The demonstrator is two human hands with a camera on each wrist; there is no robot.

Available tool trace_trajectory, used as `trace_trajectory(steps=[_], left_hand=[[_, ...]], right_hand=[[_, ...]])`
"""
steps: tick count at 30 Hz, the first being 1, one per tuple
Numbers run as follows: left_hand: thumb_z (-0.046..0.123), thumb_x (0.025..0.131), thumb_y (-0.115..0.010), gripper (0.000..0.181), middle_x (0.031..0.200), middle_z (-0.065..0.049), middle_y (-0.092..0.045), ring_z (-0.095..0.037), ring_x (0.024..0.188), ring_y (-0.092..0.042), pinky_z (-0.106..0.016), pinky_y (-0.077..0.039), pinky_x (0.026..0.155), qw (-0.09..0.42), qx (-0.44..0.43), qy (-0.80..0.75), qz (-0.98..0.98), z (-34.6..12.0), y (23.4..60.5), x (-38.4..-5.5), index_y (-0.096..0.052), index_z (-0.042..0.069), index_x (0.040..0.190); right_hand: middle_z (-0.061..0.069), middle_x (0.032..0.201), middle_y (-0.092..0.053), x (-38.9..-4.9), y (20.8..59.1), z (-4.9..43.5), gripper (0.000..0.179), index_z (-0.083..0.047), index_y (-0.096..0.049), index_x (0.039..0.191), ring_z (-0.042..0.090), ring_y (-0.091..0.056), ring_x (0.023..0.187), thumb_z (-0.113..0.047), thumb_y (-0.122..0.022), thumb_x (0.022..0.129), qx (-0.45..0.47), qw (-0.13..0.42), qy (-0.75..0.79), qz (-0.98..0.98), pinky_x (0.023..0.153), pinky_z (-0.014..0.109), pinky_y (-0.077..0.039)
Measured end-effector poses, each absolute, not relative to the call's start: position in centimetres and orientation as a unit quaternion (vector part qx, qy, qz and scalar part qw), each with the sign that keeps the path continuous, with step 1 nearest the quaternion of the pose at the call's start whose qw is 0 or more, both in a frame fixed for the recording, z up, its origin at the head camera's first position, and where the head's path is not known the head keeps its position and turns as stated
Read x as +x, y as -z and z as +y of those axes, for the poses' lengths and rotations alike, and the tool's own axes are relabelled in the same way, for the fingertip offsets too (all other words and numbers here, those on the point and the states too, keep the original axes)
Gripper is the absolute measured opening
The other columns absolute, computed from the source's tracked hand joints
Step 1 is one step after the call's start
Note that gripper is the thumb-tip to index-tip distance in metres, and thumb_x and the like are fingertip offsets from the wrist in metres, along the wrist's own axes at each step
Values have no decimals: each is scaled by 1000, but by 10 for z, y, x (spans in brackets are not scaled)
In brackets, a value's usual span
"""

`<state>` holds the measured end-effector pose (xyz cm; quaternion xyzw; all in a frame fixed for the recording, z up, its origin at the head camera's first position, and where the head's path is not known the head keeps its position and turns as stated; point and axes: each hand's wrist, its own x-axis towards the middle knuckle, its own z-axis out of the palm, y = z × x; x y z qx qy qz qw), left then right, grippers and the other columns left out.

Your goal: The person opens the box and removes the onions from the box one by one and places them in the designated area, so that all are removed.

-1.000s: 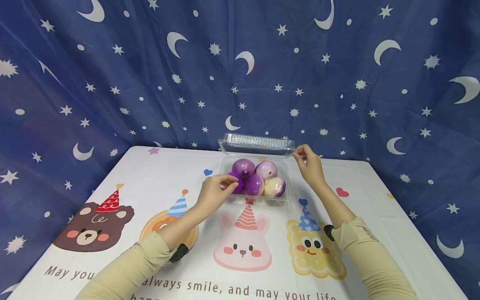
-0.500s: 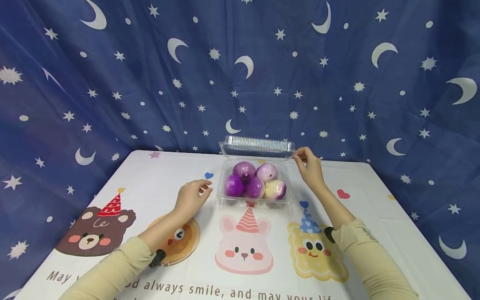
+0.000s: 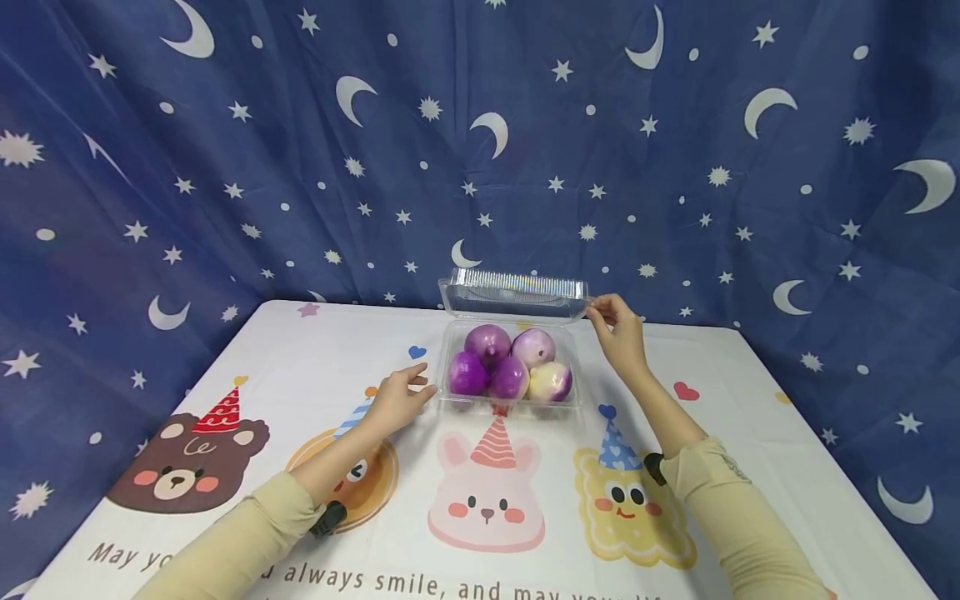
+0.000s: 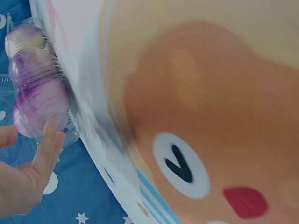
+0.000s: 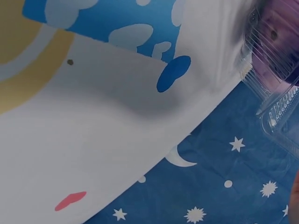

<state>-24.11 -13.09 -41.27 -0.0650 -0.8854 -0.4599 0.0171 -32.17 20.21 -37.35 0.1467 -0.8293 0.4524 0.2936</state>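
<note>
A clear plastic clamshell box point(image 3: 446, 398) stands near the table's back edge, its hinged lid point(image 3: 517, 300) raised. Inside lie several purple and white onions, including a deep purple one point(image 3: 468, 373) at front left and a paler one point(image 3: 550, 382) at front right. My right hand point(image 3: 621, 337) pinches the lid's right corner between thumb and fingers. Just left of the box, my left hand point(image 3: 401, 402) has its fingers extended and holds nothing. In the left wrist view its fingertips are close to the nearest onion point(image 4: 42, 107); whether they touch the box is unclear.
A white tablecloth point(image 3: 405, 567) with printed cartoon animals, hearts and lettering covers the table. Directly behind the table's back edge hangs a blue curtain point(image 3: 300, 208) with moons and stars, close to the raised lid.
My left hand has withdrawn leftward from the front-left onion, out of the box, then come slightly back toward the box's left side. My right hand stays at the lid's corner.
</note>
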Motion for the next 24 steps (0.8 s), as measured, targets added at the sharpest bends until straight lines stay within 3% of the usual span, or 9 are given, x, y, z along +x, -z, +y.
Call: trace_trajectory(steps=[6,10,16,20,24], left_hand=[[-3,90,-55,58,114,-34,-59,-30,84,-70,-34,-59,69,-51,-6,584,-810,-124,411,-250,-29,-14,141],[-4,93,-50,55,120,-36,-55,-20,82,-70,-31,-59,73,-97,28,640,-762,-123,412,-252,-24,-18,140],[-7,90,-51,45,114,-33,-60,-15,76,-68,-28,-59,71,-109,35,652,-749,-121,411,-253,-40,-17,133],[-12,86,-56,42,96,-24,-66,-8,66,-64,-25,-59,66,-99,43,658,-745,-118,411,-255,-47,-18,126],[-15,84,-57,44,87,-15,-66,-5,62,-62,-23,-58,64,-95,41,664,-741,-117,410,-256,-45,-20,126]], right_hand=[[22,95,-66,-325,371,203,13,7,-57,98,9,-61,84,-5,-57,93,145,290,-450,-832,78,0,-42],[22,95,-66,-326,373,202,13,7,-57,98,6,-60,84,-5,-58,92,137,282,-461,-830,76,0,-41],[23,96,-66,-328,372,200,12,7,-58,97,-5,-53,81,-4,-58,92,128,289,-468,-825,71,1,-41],[21,97,-67,-330,373,199,13,6,-58,98,-2,-54,82,-6,-56,93,120,289,-464,-829,68,4,-40],[21,98,-66,-333,373,197,14,6,-57,99,9,-58,85,-8,-55,95,119,295,-461,-829,68,7,-40]])
